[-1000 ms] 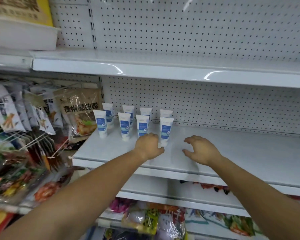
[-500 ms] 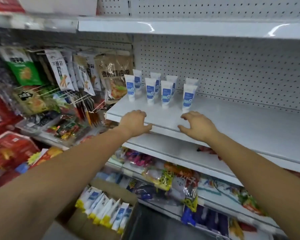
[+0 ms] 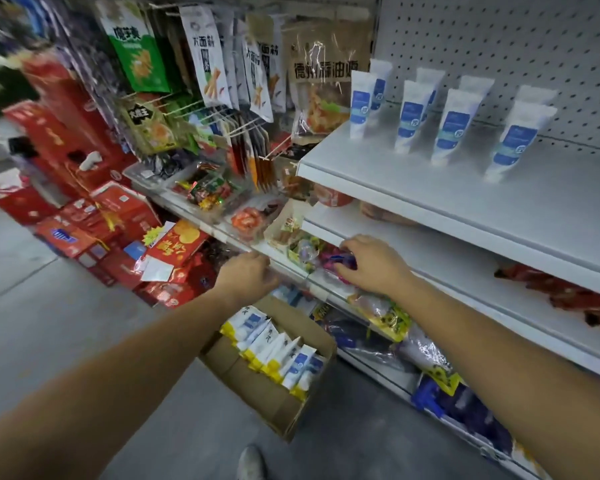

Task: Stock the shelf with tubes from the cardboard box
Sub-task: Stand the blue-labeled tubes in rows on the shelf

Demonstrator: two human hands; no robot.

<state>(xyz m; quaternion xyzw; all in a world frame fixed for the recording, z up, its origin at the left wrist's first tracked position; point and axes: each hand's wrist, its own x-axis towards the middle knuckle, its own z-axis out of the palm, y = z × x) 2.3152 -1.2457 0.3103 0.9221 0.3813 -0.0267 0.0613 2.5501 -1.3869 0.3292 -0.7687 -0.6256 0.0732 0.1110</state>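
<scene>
Several white tubes with blue labels (image 3: 452, 131) stand upright in two rows on the white shelf (image 3: 413, 206) at the upper right. On the floor below sits an open cardboard box (image 3: 257, 393) packed with several more white, blue and yellow tubes (image 3: 284, 355). My left hand (image 3: 248, 277) hangs above the box's far end, fingers loosely curled, holding nothing. My right hand (image 3: 371, 263) is to its right, in front of the lower shelf's snack bags, fingers spread and relaxed, also holding nothing.
Snack bags (image 3: 205, 60) hang on pegs at the upper left. Red gift boxes (image 3: 94, 216) are stacked on the floor at left. Lower shelves (image 3: 465, 275) carry packaged snacks. My shoe (image 3: 252, 462) shows on the grey floor near the box.
Both hands have dropped from the tube shelf's front edge down toward the box. My view has tilted down and left, so the box now shows fully.
</scene>
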